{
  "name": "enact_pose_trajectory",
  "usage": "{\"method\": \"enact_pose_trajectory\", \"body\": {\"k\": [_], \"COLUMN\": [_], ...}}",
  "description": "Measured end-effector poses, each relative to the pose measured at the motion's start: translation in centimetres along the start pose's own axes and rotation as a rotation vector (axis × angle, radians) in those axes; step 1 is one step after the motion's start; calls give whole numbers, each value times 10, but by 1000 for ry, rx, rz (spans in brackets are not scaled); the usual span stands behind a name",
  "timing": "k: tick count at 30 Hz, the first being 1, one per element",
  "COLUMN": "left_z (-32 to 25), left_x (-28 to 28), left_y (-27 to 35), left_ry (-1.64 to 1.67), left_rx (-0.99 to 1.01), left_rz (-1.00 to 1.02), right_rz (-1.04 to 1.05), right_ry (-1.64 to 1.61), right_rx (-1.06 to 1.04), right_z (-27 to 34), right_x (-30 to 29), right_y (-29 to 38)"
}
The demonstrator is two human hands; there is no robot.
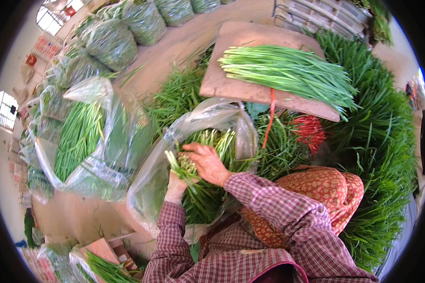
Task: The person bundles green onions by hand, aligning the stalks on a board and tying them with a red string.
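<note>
A bundle of green stalks, which look like Chinese chives (186, 166), is held over an open clear plastic bag (145, 191). My left hand (177, 184) grips the bundle from below, its fingers partly hidden by the stalks. My right hand (207, 162) lies against the pale cut ends from the right, fingers extended; it touches the bundle. More stalks with pale ends (226, 141) stand in the bag under my hands. Beyond, a layer of loose long chives (287, 67) rests on a reddish board (241, 35), with a red tie (270, 120) hanging off its near edge.
Another open bag of chives (79, 141) stands at left. Several filled bags (109, 42) line the floor behind. A large heap of chives (379, 141) covers the right side, near a bunch of red ties (309, 132). White plastic crates (322, 16) stand at the back right.
</note>
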State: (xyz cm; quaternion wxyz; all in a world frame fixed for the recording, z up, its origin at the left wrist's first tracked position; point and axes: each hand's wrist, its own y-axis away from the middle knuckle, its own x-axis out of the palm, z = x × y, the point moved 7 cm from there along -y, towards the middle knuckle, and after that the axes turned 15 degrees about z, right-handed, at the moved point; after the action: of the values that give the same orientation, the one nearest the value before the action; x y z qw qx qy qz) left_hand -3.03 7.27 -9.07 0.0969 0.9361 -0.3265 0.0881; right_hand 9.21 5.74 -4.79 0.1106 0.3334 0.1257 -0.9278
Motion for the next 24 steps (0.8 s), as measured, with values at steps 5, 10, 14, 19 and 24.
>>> {"method": "enact_pose_trajectory", "body": {"k": [5,10,14,19,24], "left_z": [10,16,20,18,-68], "left_x": [-13,-32,-51,-90,-86], "left_y": [-3,6,16,27,46], "left_ry": [-21,119,69,461,286], "left_rx": [116,42,112,212,431], "left_rz": [4,-69,-111,-18,46], "right_rz": [229,332,440,224,172], "right_ry": [-98,-64,310,474,532], "right_rx": [27,104,161,109,144], "right_z": [-7,-33,-54,-69,-92], "right_x": [14,19,26,32,37], "right_y": [-6,4,18,36,56]}}
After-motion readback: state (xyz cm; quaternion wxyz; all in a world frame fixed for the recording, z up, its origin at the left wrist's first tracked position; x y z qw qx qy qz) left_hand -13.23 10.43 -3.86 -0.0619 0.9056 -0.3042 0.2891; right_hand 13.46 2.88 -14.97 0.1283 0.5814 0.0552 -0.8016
